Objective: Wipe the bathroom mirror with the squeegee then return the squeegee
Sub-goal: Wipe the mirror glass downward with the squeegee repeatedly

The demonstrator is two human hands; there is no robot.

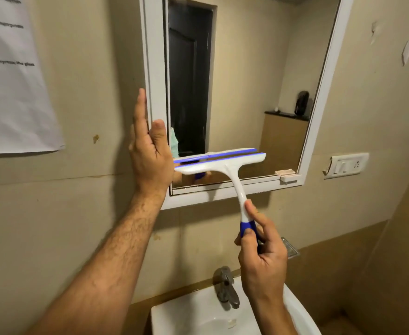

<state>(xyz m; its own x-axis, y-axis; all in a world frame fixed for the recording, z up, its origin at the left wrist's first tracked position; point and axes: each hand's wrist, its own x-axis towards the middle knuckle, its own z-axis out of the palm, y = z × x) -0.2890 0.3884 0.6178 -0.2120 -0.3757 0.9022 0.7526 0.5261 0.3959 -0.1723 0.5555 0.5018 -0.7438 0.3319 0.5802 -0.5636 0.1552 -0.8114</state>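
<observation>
Right hand grips the squeegee handle, blade lying horizontal against the lower mirror, up-left of that hand; left hand, fingers straight, braces the frame, nearer the blade.

We see a wall carrying a framed mirror, a paper sheet at left and a switch plate at right. Below, a sink bears a tap.
</observation>
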